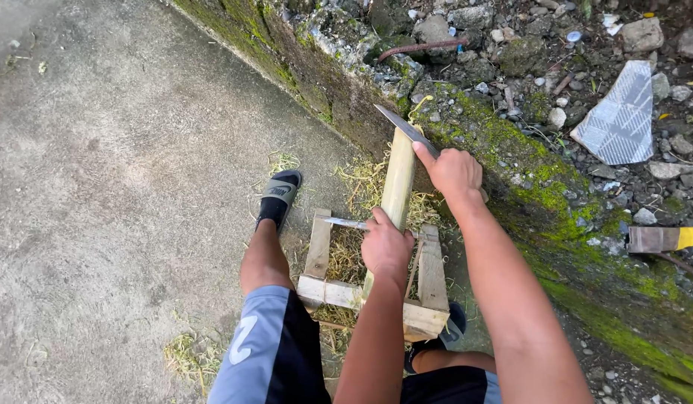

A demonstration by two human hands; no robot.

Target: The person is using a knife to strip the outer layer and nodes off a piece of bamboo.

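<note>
My right hand (452,172) grips the handle of a long dark knife (405,127), whose blade lies across the top end of a pale bamboo piece (399,179). The bamboo stands tilted, leaning away from me toward the mossy curb. My left hand (386,245) is wrapped around its lower part. A thin metal blade (342,222) sticks out to the left beside this hand; whether the hand holds it is unclear. Under the bamboo sits a small wooden frame (319,251) of rough slats, between my legs.
A moss-covered concrete curb (526,179) runs diagonally on the right, with rubble, stones and a grey tile shard (621,120) beyond. A tool with a yellow handle (664,239) lies at far right. Dry shavings (361,183) litter the ground. My sandalled foot (280,193) rests on grey concrete (114,164).
</note>
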